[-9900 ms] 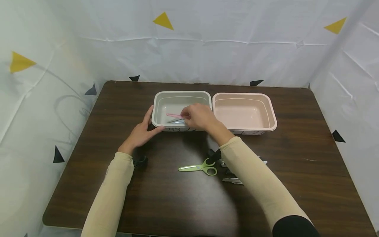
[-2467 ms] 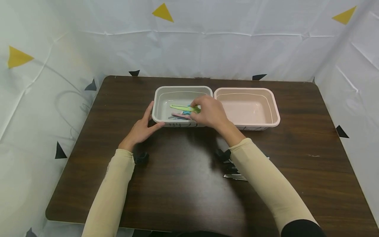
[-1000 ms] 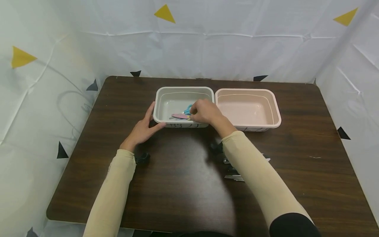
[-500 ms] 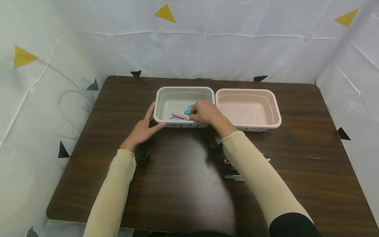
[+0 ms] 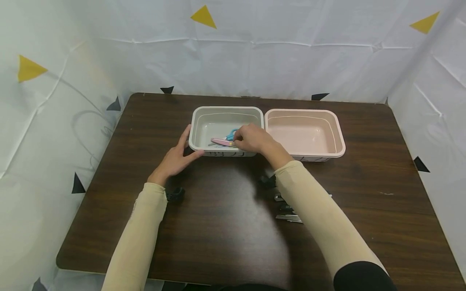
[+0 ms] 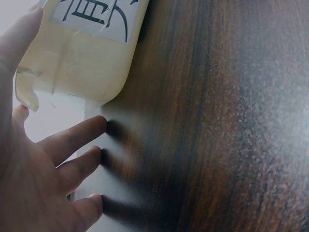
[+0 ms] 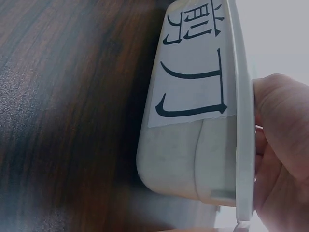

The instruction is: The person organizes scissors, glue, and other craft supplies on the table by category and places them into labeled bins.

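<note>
A grey plastic box (image 5: 204,148) stands toward the back of the table, a white label (image 7: 193,82) with large black characters on its front. Inside lie pink scissors (image 5: 221,142) and light-blue-handled scissors (image 5: 231,134). My right hand (image 5: 254,139) reaches over the box's front rim, fingers curled at the handle end of the pink scissors, which it seems to pinch; the fingertips are hidden. Green scissors seen earlier are not visible now. My left hand (image 5: 174,159) rests against the box's left front corner, thumb and fingers spread.
A pink box (image 5: 291,155) stands right beside the grey one. Under my right forearm on the dark wooden table (image 5: 218,242) lie several metallic and black items, including a silver one (image 5: 289,218), partly covered by the sleeve. White sheeting surrounds the table.
Green scissors, on the table at first, were brought into the grey box by my right hand and have dropped from view. That hand then lowered toward the pink scissors. The left hand stayed put.
</note>
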